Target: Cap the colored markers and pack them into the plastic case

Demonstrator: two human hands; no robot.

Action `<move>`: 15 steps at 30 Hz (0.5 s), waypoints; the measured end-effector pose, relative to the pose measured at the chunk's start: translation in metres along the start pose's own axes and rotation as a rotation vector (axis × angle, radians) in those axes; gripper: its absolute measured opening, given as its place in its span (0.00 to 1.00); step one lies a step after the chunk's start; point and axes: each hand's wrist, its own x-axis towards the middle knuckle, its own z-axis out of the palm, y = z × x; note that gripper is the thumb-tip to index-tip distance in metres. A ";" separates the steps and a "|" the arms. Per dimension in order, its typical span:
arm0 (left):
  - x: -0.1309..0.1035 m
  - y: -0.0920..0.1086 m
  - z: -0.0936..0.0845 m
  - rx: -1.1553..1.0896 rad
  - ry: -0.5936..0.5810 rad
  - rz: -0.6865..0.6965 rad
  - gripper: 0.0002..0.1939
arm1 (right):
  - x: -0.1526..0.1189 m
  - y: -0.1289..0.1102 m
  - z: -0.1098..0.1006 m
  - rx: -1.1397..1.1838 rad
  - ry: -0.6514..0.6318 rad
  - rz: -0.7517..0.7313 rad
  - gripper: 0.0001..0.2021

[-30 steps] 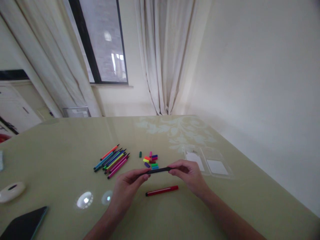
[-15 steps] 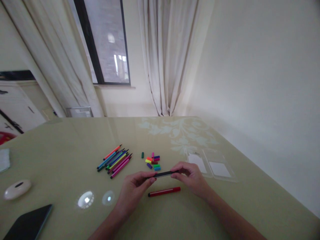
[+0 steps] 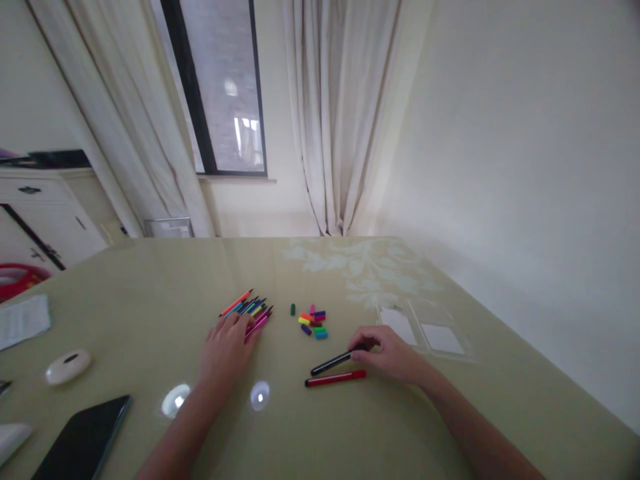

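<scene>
My right hand [image 3: 385, 353] pinches one end of a black marker [image 3: 333, 362], whose other end points left, just above a capped red marker [image 3: 336, 379] lying on the table. My left hand [image 3: 225, 343] rests over the lower part of a bunch of uncapped colored markers [image 3: 250, 307]; its fingertips touch them, and whether they grip one is hidden. Between the hands, farther back, lie several loose small caps [image 3: 313, 320] in green, pink, yellow, blue and other colors.
A clear open case [image 3: 420, 333] with white cards lies at the right. On the left are a white oval object [image 3: 69, 367], a dark tablet-like device [image 3: 83, 437] and a white packet [image 3: 25, 321]. The table [image 3: 175, 273] meets a wall at right.
My left hand has let go of the black marker and moved left onto the marker bunch. My right hand still holds the black marker, now tilted lower toward the red one. The view shifted slightly left.
</scene>
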 end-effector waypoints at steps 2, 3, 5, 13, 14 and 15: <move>-0.001 -0.001 0.002 0.036 -0.037 0.012 0.10 | -0.001 0.001 -0.001 -0.016 -0.059 0.012 0.06; -0.001 -0.001 0.003 0.040 -0.047 0.018 0.10 | -0.002 0.002 0.000 -0.030 -0.074 0.014 0.06; 0.000 -0.001 0.005 0.025 -0.061 0.033 0.12 | -0.001 0.001 0.001 -0.054 -0.083 0.011 0.05; -0.004 0.016 0.015 -0.299 -0.030 0.136 0.15 | 0.044 -0.024 0.024 -0.142 0.094 -0.117 0.10; -0.005 0.021 0.015 -0.408 -0.038 0.128 0.15 | 0.056 -0.026 0.027 -0.152 0.093 -0.137 0.10; -0.005 0.027 0.014 -0.525 -0.060 0.116 0.15 | 0.069 -0.028 0.031 -0.178 0.098 -0.148 0.11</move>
